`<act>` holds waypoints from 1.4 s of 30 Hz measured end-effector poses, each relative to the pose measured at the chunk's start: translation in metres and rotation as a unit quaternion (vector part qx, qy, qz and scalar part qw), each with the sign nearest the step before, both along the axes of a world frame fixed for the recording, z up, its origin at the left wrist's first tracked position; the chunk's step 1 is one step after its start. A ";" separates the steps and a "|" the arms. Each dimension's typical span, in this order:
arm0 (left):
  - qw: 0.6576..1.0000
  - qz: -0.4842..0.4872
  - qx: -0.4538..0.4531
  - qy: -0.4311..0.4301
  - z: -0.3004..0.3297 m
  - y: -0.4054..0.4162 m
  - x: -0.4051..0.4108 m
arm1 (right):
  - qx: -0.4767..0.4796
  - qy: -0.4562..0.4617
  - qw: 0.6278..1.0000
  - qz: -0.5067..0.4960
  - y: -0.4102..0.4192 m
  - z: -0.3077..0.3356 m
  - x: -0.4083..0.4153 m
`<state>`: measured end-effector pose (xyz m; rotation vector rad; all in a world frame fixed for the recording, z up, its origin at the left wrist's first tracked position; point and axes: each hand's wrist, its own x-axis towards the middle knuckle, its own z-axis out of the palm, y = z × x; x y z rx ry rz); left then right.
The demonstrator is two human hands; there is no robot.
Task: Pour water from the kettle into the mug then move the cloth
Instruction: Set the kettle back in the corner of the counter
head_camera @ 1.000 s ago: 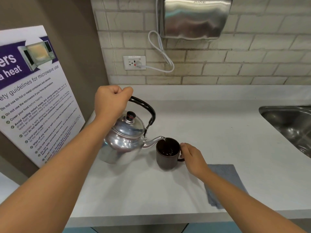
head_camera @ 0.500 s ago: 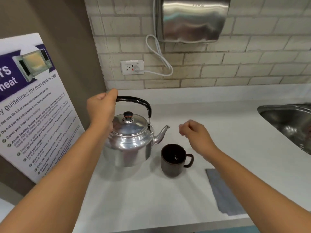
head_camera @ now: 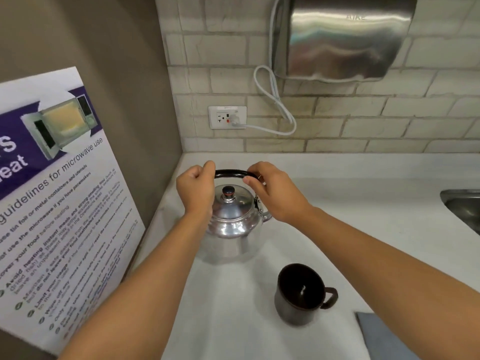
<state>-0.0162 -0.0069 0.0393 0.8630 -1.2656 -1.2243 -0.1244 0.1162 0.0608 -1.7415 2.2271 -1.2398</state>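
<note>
A shiny metal kettle (head_camera: 231, 222) with a black handle stands upright on the white counter (head_camera: 363, 203), near the left wall. My left hand (head_camera: 196, 189) grips the left end of the handle. My right hand (head_camera: 270, 190) holds the right end of the same handle, its wrist hiding most of the spout. A dark brown mug (head_camera: 298, 294) stands in front and to the right of the kettle, handle to the right, with liquid glinting inside. A grey-blue cloth (head_camera: 381, 336) lies flat at the counter's near right, partly cut off by the frame.
A steel sink (head_camera: 465, 206) is set into the counter at the far right. A microwave-safety poster (head_camera: 52, 203) leans on the left wall. Above the counter are a wall socket (head_camera: 227, 116) with a white cable and a steel dispenser (head_camera: 340, 37).
The kettle went from tilted over the mug to upright and further back. My right hand left the mug and took the kettle's handle. The view moved closer.
</note>
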 end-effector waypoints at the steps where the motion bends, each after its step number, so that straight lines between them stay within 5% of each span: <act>1: 1.000 0.001 0.005 0.001 -0.005 -0.004 -0.005 | 0.002 -0.004 1.000 0.000 -0.005 -0.004 -0.006; 19: 0.996 0.013 0.020 -0.081 -0.054 -0.055 -0.037 | 0.012 -0.042 0.998 0.034 -0.061 -0.053 -0.053; 25: 0.945 -0.031 -0.214 -0.244 -0.063 -0.074 -0.025 | -0.006 0.055 0.998 -0.001 -0.075 -0.066 -0.058; 28: 0.926 -0.050 -0.257 -0.274 -0.068 -0.089 -0.024 | -0.015 0.086 0.996 -0.023 -0.082 -0.073 -0.060; 35: 0.932 -0.069 -0.182 -0.306 -0.085 -0.106 -0.027 | 0.077 0.024 0.994 -0.074 -0.106 -0.090 -0.079; 42: 0.934 -0.093 -0.009 -0.344 -0.081 -0.114 -0.032 | 0.122 -0.052 0.987 -0.089 -0.114 -0.096 -0.084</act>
